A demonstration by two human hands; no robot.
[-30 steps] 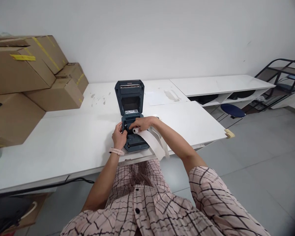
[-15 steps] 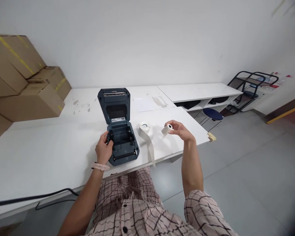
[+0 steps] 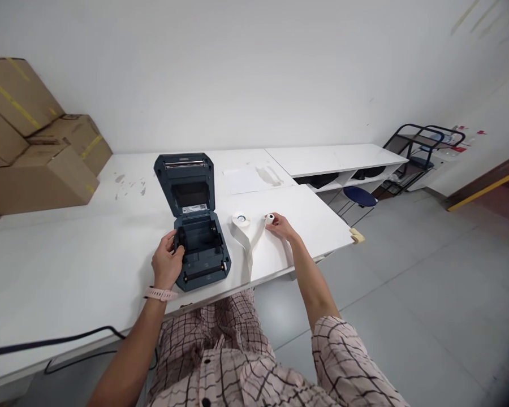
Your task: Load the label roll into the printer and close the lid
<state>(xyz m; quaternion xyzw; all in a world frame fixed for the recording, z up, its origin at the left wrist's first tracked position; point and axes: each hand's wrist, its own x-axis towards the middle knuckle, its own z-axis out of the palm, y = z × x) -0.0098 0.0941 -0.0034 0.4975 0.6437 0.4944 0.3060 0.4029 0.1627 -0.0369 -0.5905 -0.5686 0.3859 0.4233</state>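
A dark blue-grey label printer (image 3: 201,243) sits on the white table with its lid raised and its inside bare. My left hand (image 3: 168,263) grips the printer's left side, the thumb over the inner edge by the black roll holder. In my right hand (image 3: 281,226) is a small roll of white labels (image 3: 269,219), pinched between the fingers, with a strip trailing down from it. Between the printer and that hand lies a larger label roll (image 3: 240,219), its loose strip (image 3: 246,251) running to the table's front edge.
Taped cardboard boxes (image 3: 51,175) are stacked on the left. A flat white sheet (image 3: 241,181) lies near the back of the table (image 3: 89,249). A black cable (image 3: 68,339) crosses the front left. To the right are a blue stool (image 3: 359,196) and a dark rack (image 3: 411,152).
My right hand has moved left with the small label roll, nearer to the larger roll. The left hand stays on the printer. The view has turned slightly right.
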